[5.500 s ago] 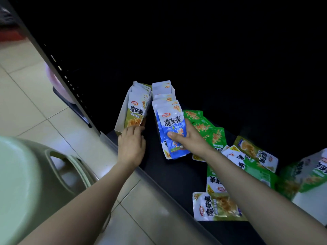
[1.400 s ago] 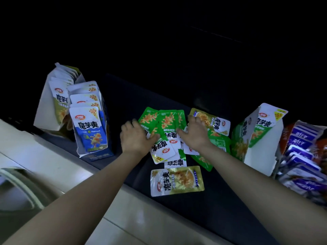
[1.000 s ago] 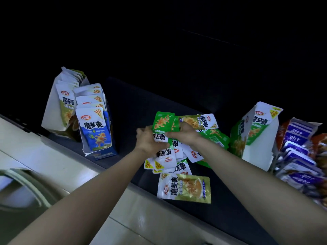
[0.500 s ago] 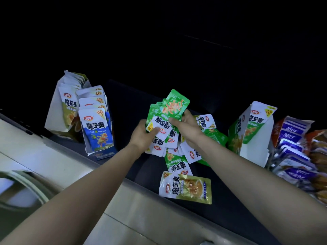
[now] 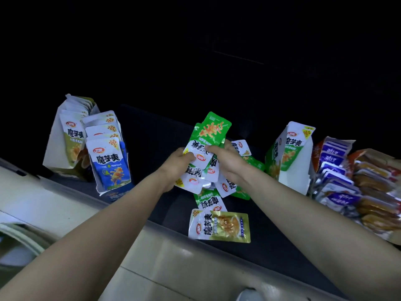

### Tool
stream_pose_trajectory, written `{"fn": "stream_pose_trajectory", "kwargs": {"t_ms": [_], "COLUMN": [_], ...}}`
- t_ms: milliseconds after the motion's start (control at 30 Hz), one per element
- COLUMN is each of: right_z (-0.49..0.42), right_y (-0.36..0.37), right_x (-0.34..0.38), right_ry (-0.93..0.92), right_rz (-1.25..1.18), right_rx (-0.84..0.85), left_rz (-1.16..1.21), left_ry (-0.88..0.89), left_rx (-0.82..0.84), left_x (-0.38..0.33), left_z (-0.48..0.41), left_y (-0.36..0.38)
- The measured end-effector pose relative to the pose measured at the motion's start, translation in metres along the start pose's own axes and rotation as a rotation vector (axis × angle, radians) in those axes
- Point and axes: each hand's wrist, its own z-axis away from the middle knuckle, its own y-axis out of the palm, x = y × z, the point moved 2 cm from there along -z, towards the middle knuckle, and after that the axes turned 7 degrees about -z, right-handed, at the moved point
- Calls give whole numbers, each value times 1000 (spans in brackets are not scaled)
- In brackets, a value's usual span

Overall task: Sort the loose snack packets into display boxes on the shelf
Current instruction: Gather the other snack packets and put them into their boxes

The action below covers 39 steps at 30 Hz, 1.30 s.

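While your left hand (image 5: 176, 168) and right hand (image 5: 230, 164) pinch the upright green packets (image 5: 213, 131), the green box (image 5: 289, 155) stands rightward. Your right hand is nearer.

A shop: a dark shelf (image 5: 156, 135) low above a tiled floor (image 5: 173, 279) carries open cardboard display boxes (image 5: 291, 179), each packed with rows of identical branded snack packets (image 5: 109, 164)

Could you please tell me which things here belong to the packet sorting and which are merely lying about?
In the job: left hand and right hand gripping the green packets; gold packet loose on the shelf; green display box; blue-packet box; olive-packet box.
Lying about: purple packets; orange packets; pale green plastic object at lower left.
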Motion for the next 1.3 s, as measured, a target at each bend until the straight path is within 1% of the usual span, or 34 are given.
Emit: {"fn": "stream_pose_trajectory", "kwargs": {"t_ms": [133, 267, 333, 433, 533, 633, 733, 833, 900, 933, 1000, 1067, 1133, 1200, 1300], "right_z": [15, 29, 43, 68, 89, 100, 101, 92, 87, 83, 79, 77, 77, 77, 73], "right_y": [-8, -32, -52, -92, -136, -166, -177, -179, -175, -175, -173, -173, -170, -167, -168], "right_x": [14, 28, 39, 61, 81, 90, 92, 86, 82, 80, 75, 69, 61, 51, 41], "right_ry": [-5, -69, -115, -215, -317, -399, -425, -450, -456, -467, -479, -484, -521, -527, -447], "right_rz": [-117, -51, -19, 8, -13, -71, -15, 19, 90, 120, 166, 210, 290, 364, 535], "right_rx": [10, -103, -144, -232, -346, -446, -553, -553, -558, -559, -543, -478, -415, -420, -454], "left_rz": [127, 189, 163, 51, -148, -361, -505, -647, -711, -741, -777, -785, -780, -775, -759], "left_ry": [72, 126, 172, 274, 397, 529, 568, 576, 578, 594, 681, 755, 769, 756, 718], "left_rx": [81, 228, 238, 172, 139, 179, 193, 176, 138, 99, -10, -93, -98, -88, -98], "left_x": [-12, -23, -28, -38, -41, -39, -41, -40, -37, -37, -38, -39, -40, -41, -40], "left_z": [3, 6, 6, 5, 2, -3, -9, -13, -14, -15, -14, -16, -18, -17, -16], "left_y": [21, 42, 55, 80, 111, 141, 164, 178, 181, 182, 179, 175, 173, 175, 175]}}
